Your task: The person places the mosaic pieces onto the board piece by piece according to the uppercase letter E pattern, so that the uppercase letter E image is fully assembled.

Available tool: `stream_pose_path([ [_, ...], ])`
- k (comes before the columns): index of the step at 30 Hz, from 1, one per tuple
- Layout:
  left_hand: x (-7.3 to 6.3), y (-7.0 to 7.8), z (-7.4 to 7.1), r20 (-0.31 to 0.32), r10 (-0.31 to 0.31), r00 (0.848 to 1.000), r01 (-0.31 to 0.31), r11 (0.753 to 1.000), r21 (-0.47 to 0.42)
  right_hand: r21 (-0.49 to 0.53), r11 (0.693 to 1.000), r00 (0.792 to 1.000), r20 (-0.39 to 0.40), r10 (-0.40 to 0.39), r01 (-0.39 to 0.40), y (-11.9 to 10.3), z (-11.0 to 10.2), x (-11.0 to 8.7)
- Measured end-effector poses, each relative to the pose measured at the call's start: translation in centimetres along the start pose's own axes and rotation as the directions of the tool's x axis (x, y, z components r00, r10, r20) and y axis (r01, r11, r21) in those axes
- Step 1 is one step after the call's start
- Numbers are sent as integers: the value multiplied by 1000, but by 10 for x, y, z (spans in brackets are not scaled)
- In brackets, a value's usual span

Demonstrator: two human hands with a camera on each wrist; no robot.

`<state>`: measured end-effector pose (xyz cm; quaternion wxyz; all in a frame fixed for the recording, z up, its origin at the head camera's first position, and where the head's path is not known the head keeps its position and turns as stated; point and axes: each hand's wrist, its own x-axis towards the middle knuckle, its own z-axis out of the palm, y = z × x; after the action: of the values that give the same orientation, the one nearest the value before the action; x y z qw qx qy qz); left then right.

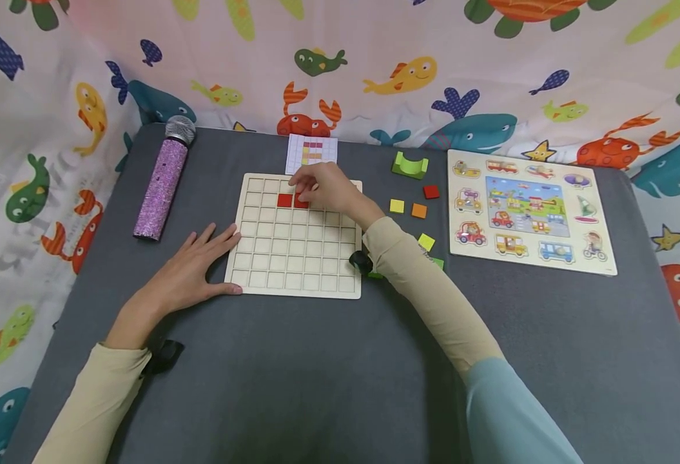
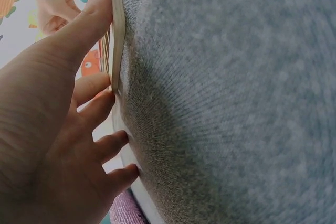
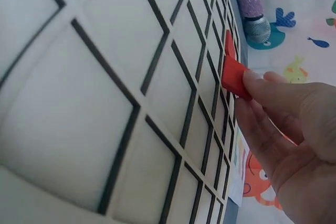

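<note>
A pale wooden grid board [image 1: 293, 265] lies on the grey table. In one of its upper cells sits a red square tile [image 1: 284, 200]. Just right of that tile, my right hand [image 1: 327, 187] pinches a second red tile [image 3: 235, 77] between thumb and fingers; in the right wrist view this tile is tilted over the grid. My left hand [image 1: 193, 269] lies spread at the board's left edge, its thumb and fingertips touching the edge and the table. The left wrist view shows the left hand [image 2: 79, 103] beside the board's side.
Behind the board lies a pattern card [image 1: 295, 154]. To the right are a green curved block [image 1: 410, 165], a red tile [image 1: 431, 192], an orange tile [image 1: 419, 211], yellow tiles [image 1: 396, 206] and a vehicle puzzle board [image 1: 525, 251]. A glittery purple microphone [image 1: 162, 183] lies at left.
</note>
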<state>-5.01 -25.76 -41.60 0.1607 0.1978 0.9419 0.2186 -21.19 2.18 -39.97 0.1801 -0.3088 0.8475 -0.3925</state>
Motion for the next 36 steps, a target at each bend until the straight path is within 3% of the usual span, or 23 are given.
stream_pose_path([
  [10, 1, 3, -2, 8, -6, 1000, 6, 1000, -4, -105, 994, 999, -33, 32, -36, 0, 10, 1],
  [17, 2, 3, -3, 10, 1, 1000, -1, 1000, 0, -144, 989, 1000, 3, 17, -16, -6, -3, -11],
  [21, 0, 2, -2, 15, -3, 1000, 4, 1000, -8, -143, 990, 1000, -12, -8, 6, -5, -19, -26],
  [27, -1, 1, -3, 18, -10, 1000, 10, 1000, -1, -142, 989, 997, -68, 21, -30, 12, -48, -58],
  [31, -1, 1, -3, 11, -5, 1000, 5, 1000, -5, -147, 987, 992, -120, 49, -67, 29, -68, -84],
  [36, -1, 4, -2, 18, -9, 1000, 9, 1000, -8, -170, 970, 974, -172, 144, -174, 53, -93, -116],
])
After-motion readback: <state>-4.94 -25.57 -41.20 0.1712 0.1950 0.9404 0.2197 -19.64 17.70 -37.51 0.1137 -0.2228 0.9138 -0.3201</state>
